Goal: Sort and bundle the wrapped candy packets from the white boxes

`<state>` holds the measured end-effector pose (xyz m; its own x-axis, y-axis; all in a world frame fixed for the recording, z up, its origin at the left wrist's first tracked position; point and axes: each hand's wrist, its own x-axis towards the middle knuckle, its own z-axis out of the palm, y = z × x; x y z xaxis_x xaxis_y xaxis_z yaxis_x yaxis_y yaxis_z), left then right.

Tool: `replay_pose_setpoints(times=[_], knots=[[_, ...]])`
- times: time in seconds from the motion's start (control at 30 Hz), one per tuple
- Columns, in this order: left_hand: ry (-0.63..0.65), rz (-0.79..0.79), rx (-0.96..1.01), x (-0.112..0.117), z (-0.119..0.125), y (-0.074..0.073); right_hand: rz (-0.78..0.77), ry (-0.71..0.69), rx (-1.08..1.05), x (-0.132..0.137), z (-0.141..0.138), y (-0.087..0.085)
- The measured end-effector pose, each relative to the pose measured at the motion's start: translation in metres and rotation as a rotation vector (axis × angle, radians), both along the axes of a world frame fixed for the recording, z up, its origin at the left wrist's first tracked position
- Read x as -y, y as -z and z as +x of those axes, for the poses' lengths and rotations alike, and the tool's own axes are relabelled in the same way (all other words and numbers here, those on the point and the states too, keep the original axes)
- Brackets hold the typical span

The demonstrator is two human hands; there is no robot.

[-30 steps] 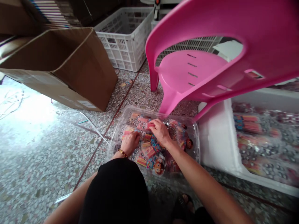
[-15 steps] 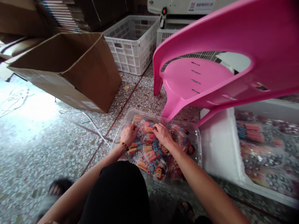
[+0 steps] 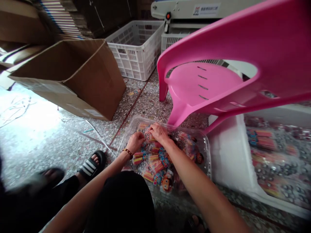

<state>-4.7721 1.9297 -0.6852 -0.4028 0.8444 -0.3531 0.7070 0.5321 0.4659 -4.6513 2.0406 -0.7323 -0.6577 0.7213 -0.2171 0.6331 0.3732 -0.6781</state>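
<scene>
Several packets (image 3: 157, 165) — multicoloured; cartoon-faced

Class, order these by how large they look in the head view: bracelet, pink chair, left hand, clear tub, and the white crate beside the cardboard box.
1. Pink chair
2. Clear tub
3. White crate
4. Left hand
5. Bracelet

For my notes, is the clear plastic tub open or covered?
The tub is open: the left hand and right hand are at packets inside its rim.
</scene>
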Motion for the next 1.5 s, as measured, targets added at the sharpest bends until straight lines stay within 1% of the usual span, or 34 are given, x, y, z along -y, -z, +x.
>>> replay_pose_setpoints(times=[0.13,0.17,0.3,0.37,0.43,0.53,0.6,0.67,0.83,0.9,1.0,1.07,1.23,1.33,1.4,1.5], knots=[[0.045,0.011,0.009,0.0,-0.002,-0.001,-0.008,0.019,-0.039,-0.001,0.004,0.001],[0.038,0.015,0.014,0.0,-0.003,0.0,-0.018,0.02,-0.046,-0.002,0.004,0.002],[-0.115,0.077,0.026,0.002,-0.008,0.007,-0.053,0.012,-0.096,-0.006,0.009,0.006],[-0.157,0.117,0.01,-0.001,-0.01,0.01,-0.068,0.015,-0.163,-0.008,0.013,0.008],[-0.125,0.161,0.017,-0.007,-0.01,0.011,-0.1,0.034,-0.236,-0.008,0.017,0.011],[-0.014,0.226,0.07,-0.016,-0.009,0.009,-0.141,0.088,-0.301,-0.007,0.024,0.013],[0.034,0.215,0.108,-0.022,-0.008,0.007,-0.154,0.129,-0.315,-0.005,0.026,0.015],[0.034,0.176,0.149,-0.026,-0.008,0.005,-0.169,0.152,-0.325,-0.005,0.027,0.017],[-0.07,0.151,0.308,-0.029,-0.009,0.008,-0.219,0.172,-0.369,-0.002,0.025,0.026],[-0.086,0.132,0.266,-0.028,-0.007,0.01,-0.24,0.165,-0.366,0.0,0.024,0.028],[-0.064,0.096,0.088,-0.026,-0.001,0.012,-0.264,0.162,-0.355,0.003,0.025,0.026],[-0.047,0.08,0.008,-0.023,0.003,0.012,-0.253,0.159,-0.327,0.005,0.026,0.023],[-0.039,0.059,-0.038,-0.014,0.005,0.014,-0.207,0.14,-0.243,0.006,0.03,0.018],[0.017,0.025,-0.092,-0.011,0.004,0.016,-0.203,0.088,-0.203,0.006,0.029,0.018],[0.046,0.029,-0.113,-0.011,0.003,0.017,-0.172,0.069,-0.2,0.005,0.026,0.018],[0.121,0.077,-0.151,-0.01,0.002,0.022,-0.101,0.112,-0.217,0.001,0.017,0.016]])
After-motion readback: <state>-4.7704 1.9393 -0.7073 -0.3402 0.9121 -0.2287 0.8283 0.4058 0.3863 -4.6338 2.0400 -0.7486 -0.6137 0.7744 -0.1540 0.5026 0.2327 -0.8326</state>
